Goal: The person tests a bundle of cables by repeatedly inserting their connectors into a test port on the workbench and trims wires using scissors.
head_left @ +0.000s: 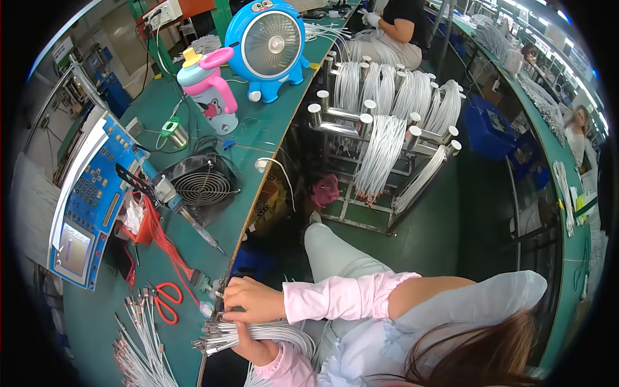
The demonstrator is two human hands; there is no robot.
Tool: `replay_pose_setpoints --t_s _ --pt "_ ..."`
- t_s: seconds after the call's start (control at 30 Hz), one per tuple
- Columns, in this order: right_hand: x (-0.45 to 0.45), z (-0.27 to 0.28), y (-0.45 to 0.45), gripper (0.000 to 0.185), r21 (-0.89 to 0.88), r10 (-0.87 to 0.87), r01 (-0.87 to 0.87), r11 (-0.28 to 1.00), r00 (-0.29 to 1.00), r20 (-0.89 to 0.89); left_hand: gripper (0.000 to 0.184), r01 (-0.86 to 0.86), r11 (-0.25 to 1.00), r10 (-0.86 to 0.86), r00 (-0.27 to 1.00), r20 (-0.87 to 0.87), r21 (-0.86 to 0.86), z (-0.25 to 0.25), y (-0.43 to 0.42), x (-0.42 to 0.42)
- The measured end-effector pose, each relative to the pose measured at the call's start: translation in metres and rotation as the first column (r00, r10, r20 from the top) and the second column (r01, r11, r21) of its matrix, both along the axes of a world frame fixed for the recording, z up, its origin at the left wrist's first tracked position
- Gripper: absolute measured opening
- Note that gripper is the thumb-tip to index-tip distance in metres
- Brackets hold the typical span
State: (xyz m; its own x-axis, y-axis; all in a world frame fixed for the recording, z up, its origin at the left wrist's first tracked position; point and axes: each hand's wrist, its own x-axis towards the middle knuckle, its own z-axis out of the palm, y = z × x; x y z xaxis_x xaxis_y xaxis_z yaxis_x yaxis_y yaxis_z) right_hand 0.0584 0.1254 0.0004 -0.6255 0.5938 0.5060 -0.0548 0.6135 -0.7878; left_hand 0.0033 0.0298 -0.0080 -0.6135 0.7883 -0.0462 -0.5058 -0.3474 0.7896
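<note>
My left hand (256, 351) is wrapped around a bundle of white cables (280, 332) at the bench's front edge. Metal-tipped plugs stick out past the fingers, and the cables trail back over my lap. Just above it, my right hand (256, 300) is closed, its fingertips pressed together beside a small connector board (201, 282). Whatever those fingers pinch is hidden. Red wires (169, 245) run from the board towards a blue tester (97, 200) with a lit screen. Red-handled scissors (169, 302) lie nearby, and more white cables (142, 348) are spread on the bench (219, 161).
On the bench stand a soldering iron (193, 222), a black fan (203, 187), a solder spool (174, 133), a pink-and-blue bottle (216, 106) and a blue toy-shaped fan (274, 48). A metal rack (361, 219) beside me carries hanging cable bundles (383, 151). A co-worker (393, 32) sits beyond.
</note>
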Motion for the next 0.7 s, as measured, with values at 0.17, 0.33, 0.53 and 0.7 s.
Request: replay_pose_setpoints --t_s 0.17,0.33,0.53,0.7 --pt "-0.008 -0.003 0.01 0.019 -0.328 -0.257 0.253 0.91 0.966 0.03 0.025 -0.207 0.954 0.205 0.978 -0.031 -0.219 -0.018 -0.011 -0.015" --pt "-0.024 -0.007 0.014 0.02 -0.434 -0.135 0.149 0.889 0.989 0.063 0.017 -0.221 0.951 0.236 0.971 0.047 -0.215 -0.001 -0.01 -0.012" --pt "-0.014 -0.006 0.008 0.023 -0.516 -0.087 0.115 0.849 0.993 0.078 0.02 -0.225 0.946 0.25 0.965 0.084 -0.234 -0.011 -0.008 -0.012" --pt "-0.017 -0.028 0.004 0.024 -0.627 -0.081 0.086 0.775 0.996 0.037 0.027 -0.231 0.953 0.254 0.961 0.105 -0.196 -0.005 -0.002 -0.008"
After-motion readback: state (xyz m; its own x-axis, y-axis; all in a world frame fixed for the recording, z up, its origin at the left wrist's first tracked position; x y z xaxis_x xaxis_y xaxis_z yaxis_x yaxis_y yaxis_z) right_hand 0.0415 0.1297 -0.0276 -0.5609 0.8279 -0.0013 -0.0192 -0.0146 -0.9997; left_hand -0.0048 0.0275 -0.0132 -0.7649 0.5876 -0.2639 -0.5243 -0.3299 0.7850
